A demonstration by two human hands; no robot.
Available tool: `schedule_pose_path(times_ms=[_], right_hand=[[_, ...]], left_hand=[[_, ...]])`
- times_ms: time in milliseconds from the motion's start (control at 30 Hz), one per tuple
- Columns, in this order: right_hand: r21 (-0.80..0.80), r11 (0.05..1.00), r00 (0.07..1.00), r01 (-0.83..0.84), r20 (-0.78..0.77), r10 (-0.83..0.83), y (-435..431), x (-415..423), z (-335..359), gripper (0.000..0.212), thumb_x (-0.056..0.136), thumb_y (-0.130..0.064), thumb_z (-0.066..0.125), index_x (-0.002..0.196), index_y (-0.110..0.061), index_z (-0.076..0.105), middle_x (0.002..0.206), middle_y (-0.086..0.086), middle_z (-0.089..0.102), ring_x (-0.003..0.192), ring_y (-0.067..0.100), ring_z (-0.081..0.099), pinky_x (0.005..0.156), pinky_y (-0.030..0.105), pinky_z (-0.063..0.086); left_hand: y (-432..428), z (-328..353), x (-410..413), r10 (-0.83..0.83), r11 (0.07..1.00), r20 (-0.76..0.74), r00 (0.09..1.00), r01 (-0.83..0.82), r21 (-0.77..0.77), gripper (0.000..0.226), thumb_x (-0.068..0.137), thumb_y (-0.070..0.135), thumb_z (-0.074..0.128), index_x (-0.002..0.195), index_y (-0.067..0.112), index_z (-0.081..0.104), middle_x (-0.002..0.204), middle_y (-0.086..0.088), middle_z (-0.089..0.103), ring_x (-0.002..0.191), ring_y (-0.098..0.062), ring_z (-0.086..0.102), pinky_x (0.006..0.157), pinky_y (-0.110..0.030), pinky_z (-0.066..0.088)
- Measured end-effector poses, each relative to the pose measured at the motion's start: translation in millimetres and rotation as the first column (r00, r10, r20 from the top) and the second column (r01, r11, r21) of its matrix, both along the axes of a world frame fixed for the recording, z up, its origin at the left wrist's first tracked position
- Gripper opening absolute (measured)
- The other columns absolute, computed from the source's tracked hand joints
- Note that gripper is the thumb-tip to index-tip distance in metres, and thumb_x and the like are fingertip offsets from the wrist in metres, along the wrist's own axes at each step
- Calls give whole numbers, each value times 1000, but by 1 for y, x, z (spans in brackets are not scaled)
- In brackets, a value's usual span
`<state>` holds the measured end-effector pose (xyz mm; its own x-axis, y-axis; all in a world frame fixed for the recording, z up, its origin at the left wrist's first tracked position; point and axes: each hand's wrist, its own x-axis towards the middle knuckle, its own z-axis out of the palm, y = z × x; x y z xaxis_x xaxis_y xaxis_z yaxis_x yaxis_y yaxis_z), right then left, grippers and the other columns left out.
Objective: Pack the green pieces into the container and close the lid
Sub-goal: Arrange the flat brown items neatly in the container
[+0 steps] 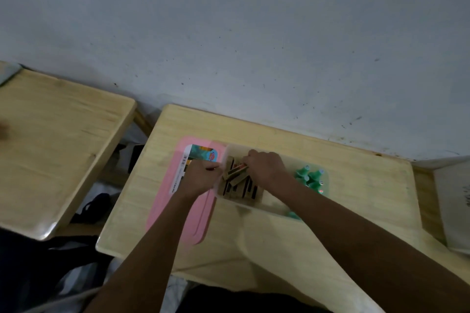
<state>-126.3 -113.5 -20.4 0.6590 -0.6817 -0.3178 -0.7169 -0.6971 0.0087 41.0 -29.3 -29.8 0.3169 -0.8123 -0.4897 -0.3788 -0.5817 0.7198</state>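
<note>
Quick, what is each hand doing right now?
Left hand: closed on the clear container's left rim.
Right hand: inside the container, fingers on the brown pieces; grip unclear.

**One head-worn view, looking forward and steeply down**

A single wide-angle camera sits on the person's head, above the near edge of the pale wooden bench [356,185], and faces forward and down. Both bare forearms enter from the bottom edge and reach away from the lens to mid-frame. The grey, speckled wall [254,46] fills the upper half, so the bench stands right against it. A second pale wooden bench [58,140] lies at the left, tilted by lens distortion. The bench is close, within arm's reach. No other view shares the scene.
</note>
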Motion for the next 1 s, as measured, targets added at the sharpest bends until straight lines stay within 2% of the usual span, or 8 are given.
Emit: schedule_pose_path(times_ms=[167, 333, 433, 500, 600, 700, 767, 1000], right_hand=[[34, 998, 996, 51, 69, -53, 0, -15, 6, 23, 95, -19, 49, 113, -26, 62, 112, 0, 57, 95, 24, 63, 63, 32, 39], [141, 988, 990, 64, 119, -81, 13, -41, 7, 27, 96, -23, 48, 119, -29, 59, 120, -4, 54, 100, 21, 61, 63, 30, 43], [176, 980, 991, 97, 69, -110, 21, -48, -3, 29, 92, -18, 52, 118, -29, 61, 128, -5, 52, 101, 21, 62, 69, 36, 54], [199, 971, 986, 130, 79, -148, 25, -45, -7, 35, 90, -19, 52, 123, -30, 60, 134, -6, 49, 97, 23, 64, 70, 37, 55], [156, 966, 956, 208, 176, -234, 29, -28, -4, 34, 90, -30, 47, 122, -29, 60, 125, -4, 51, 90, 25, 64, 70, 38, 54], [160, 958, 942, 236, 206, -266, 28, 0, 3, 30, 89, -34, 44, 111, -26, 63, 107, -1, 58, 87, 26, 64, 72, 40, 55], [197, 945, 939, 262, 171, -297, 26, 17, 5, 25, 89, -30, 44, 103, -24, 63, 98, 1, 63, 87, 27, 64, 70, 37, 53], [178, 925, 940, 336, 3, -342, 17, 49, -4, 27, 93, -16, 41, 108, -15, 63, 100, 3, 68, 87, 25, 64, 71, 34, 47]], left_hand=[[1, -1, 1, -16, 999, 22, 1000, 17, -34, 32, 89, 29, 60, 115, 12, 68, 113, -9, 68, 87, -11, 64, 71, -23, 53], [-3, -2, 0, -8, 1000, 15, 1000, 8, -20, 32, 88, 27, 64, 114, 10, 68, 117, -10, 68, 101, -21, 64, 92, -35, 53], [-2, -2, -1, 26, 999, -18, 1000, -27, -30, 30, 88, 25, 64, 113, 9, 69, 115, -11, 69, 100, -24, 65, 92, -41, 54], [-1, -1, -1, 25, 999, -24, 999, -26, -46, 30, 88, 24, 63, 113, 9, 68, 114, -11, 69, 100, -24, 65, 92, -43, 54], [1, 0, -2, 28, 999, -29, 999, -29, -37, 31, 88, 24, 63, 115, 9, 67, 115, -10, 67, 101, -25, 64, 91, -44, 54], [1, 1, -1, 46, 998, -39, 998, -48, -40, 31, 88, 25, 64, 115, 11, 67, 115, -10, 67, 99, -25, 63, 88, -44, 56], [2, 2, -2, 42, 998, -38, 998, -44, -45, 31, 87, 26, 64, 115, 11, 68, 115, -12, 68, 100, -26, 64, 89, -44, 55], [3, 4, -4, 20, 996, -35, 999, -23, -88, 30, 90, 20, 61, 115, 6, 67, 114, -12, 69, 103, -24, 64, 94, -40, 52]])
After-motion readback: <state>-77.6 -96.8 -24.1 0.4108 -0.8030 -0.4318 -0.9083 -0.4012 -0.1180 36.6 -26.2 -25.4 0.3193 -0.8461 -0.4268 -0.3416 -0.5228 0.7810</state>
